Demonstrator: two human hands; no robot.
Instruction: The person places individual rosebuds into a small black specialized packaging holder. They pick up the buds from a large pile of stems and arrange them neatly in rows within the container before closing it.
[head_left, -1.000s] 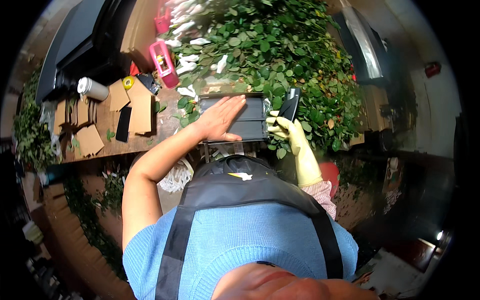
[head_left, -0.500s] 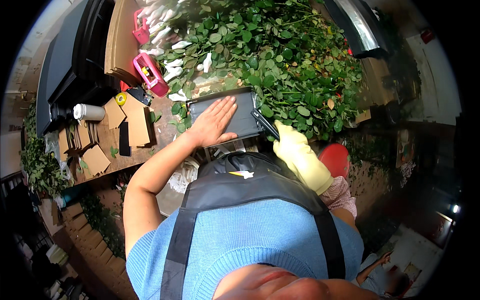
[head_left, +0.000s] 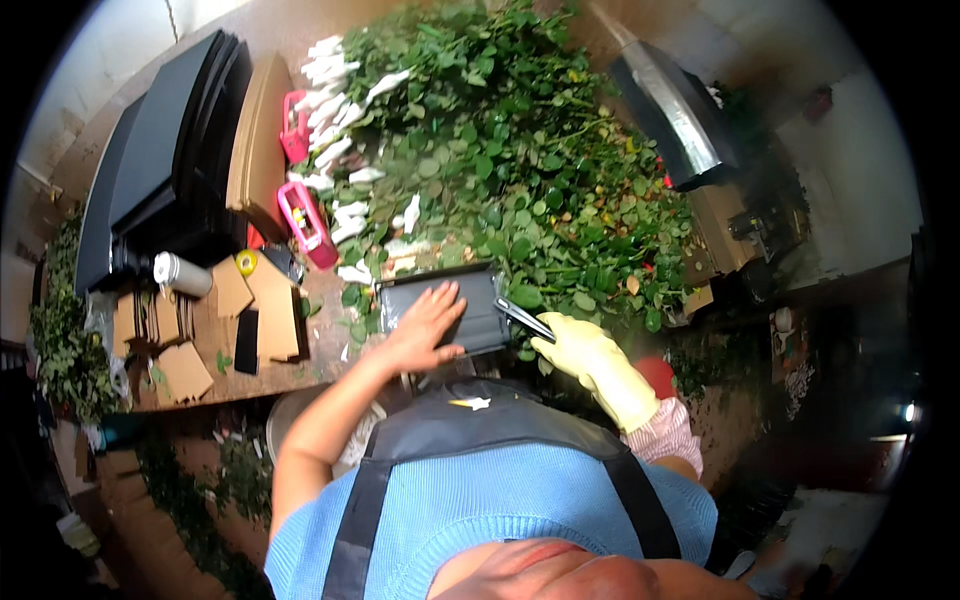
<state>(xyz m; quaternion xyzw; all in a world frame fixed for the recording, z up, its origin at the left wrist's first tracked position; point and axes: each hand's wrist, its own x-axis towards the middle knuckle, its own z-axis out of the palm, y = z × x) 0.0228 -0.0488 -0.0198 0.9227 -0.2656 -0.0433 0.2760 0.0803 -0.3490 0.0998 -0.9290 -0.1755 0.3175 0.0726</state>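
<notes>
My bare left hand [head_left: 425, 328] lies flat, fingers stretched out, on a shallow dark grey tray [head_left: 482, 310] at the table's near edge. A yellow rubber glove covers my right hand [head_left: 588, 362], which is closed around a slim black hand tool [head_left: 522, 318]. The tool's end points toward the tray's right side; its exact kind is unclear. Just beyond the tray spreads a big heap of leafy green stems [head_left: 530, 200]. White-wrapped tips [head_left: 335, 115] stick out along the heap's left side.
Two pink tape dispensers [head_left: 308, 225] stand left of the heap. Further left are cardboard pieces [head_left: 277, 315], a yellow tape roll [head_left: 246, 262], a white lidded container [head_left: 183, 273], a black phone-like slab [head_left: 246, 342] and stacked dark boards [head_left: 170, 150]. A red stool [head_left: 655, 378] stands at right.
The view has tilted, so the table and both hands sit lower in the picture. My left hand stays flat on the tray, and the right keeps its hold on the black tool.
</notes>
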